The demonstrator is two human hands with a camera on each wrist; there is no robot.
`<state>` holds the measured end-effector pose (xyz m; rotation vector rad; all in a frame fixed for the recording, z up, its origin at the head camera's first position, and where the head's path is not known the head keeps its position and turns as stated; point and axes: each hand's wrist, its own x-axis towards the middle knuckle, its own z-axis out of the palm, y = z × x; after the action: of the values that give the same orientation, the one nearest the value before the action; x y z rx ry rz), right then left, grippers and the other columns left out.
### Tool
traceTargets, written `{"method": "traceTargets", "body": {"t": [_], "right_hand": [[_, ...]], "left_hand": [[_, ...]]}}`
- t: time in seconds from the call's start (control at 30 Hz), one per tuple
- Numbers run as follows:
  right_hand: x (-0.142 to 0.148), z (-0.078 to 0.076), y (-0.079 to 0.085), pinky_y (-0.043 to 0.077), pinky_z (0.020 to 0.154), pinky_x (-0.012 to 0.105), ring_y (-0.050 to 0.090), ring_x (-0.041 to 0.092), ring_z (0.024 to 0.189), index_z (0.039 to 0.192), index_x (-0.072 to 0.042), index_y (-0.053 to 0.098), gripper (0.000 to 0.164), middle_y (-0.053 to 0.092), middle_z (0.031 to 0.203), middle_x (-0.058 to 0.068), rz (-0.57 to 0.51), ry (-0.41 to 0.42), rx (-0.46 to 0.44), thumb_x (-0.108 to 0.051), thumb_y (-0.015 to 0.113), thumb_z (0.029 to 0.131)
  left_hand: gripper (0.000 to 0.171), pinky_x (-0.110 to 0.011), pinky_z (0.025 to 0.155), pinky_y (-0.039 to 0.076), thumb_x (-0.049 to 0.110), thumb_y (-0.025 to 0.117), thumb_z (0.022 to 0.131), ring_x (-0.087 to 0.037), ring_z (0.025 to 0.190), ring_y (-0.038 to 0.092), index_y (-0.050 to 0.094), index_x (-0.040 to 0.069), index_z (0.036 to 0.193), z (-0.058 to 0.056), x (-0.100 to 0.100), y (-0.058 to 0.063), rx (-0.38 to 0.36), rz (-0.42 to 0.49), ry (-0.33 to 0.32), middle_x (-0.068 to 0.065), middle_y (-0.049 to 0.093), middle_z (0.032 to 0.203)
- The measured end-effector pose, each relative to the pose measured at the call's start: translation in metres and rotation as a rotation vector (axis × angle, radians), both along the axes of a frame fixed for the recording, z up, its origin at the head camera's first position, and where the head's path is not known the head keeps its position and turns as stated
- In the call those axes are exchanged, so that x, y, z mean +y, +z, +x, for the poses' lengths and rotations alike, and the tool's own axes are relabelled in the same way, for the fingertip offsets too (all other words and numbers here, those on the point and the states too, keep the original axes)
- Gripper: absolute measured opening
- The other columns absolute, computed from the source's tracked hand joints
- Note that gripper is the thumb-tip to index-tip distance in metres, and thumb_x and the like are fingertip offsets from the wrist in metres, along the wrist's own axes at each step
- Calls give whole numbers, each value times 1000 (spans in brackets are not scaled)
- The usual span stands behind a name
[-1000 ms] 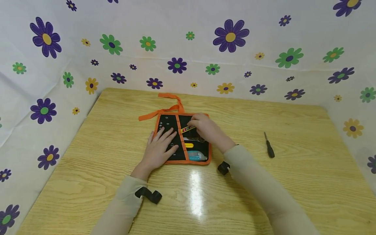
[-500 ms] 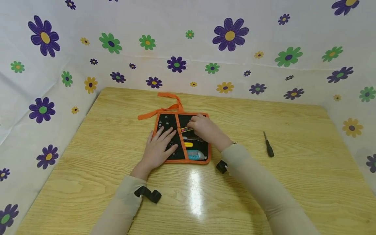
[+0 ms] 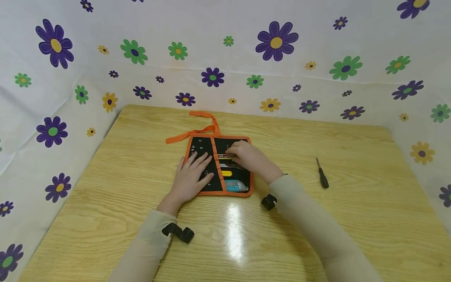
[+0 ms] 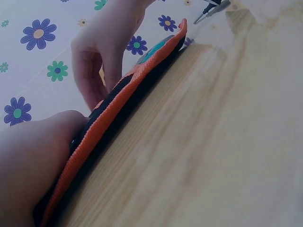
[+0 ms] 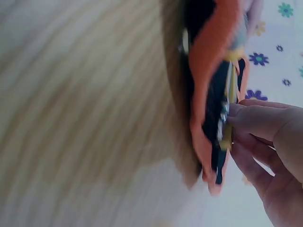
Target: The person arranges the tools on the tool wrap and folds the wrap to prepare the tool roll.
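Note:
A black tool roll with orange edging (image 3: 251, 184) lies unrolled on the table, its left half printed with white numbers. My left hand (image 3: 190, 178) rests flat on that half, fingers spread. Over the right half, my right hand (image 3: 246, 156) pinches a slim yellow-edged tool with a printed label (image 3: 224, 156). The tool's left end is at the orange pocket band (image 3: 218, 166); my fingers hide its other end. In the right wrist view, thumb and fingers hold its yellow end (image 5: 226, 142). Below it lie a silver metal tool (image 3: 230, 166), a yellow handle (image 3: 226, 173) and a teal tool (image 3: 236, 185).
A screwdriver with a black handle (image 3: 323, 180) lies on the wooden table (image 3: 370, 219) to the right. Two orange ties (image 3: 192, 135) spread out behind the roll. A white flowered cloth (image 3: 239, 39) hangs behind the table.
The yellow-edged tool has turned from a slant to lie nearly level with the pocketed tools. My right hand has shifted slightly toward me with it. The left hand stays in place.

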<state>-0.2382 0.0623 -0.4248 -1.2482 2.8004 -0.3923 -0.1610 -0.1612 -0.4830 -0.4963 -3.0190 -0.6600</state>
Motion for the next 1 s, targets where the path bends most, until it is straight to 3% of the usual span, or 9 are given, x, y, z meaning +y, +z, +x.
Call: {"method": "traceTargets", "body": {"t": [0.27,0.43,0.73,1.0], "right_hand": [[25,3,2,52,78,34,61,23,89,114,2,65,25,64,100,12,-43,-174,-157,-3,66,90],[27,5,-2,53,77,32,63,23,90,114,5,65,26,66,101,14,-102,-237,-220,-4,65,90],[20,10,-4,53,76,32,63,23,89,117,7,64,29,66,101,15,-82,-252,-203,-5,65,91],[11,10,-6,53,82,34,63,27,98,118,5,64,26,66,108,18,-27,-222,-127,-3,61,93]], "left_hand": [[61,-53,113,-3,53,39,99,-24,145,10,34,22,150,-1,1,0,2,-7,-10,3,27,155],[61,-52,113,-3,54,38,99,-24,145,11,34,22,150,-1,0,-1,10,-8,-10,3,27,155],[61,-53,113,-3,53,39,98,-24,145,11,34,22,150,0,1,-1,-4,0,-6,3,27,155],[61,-53,112,-3,54,39,98,-24,145,10,32,22,151,0,1,-1,0,2,-2,3,25,156]]}}
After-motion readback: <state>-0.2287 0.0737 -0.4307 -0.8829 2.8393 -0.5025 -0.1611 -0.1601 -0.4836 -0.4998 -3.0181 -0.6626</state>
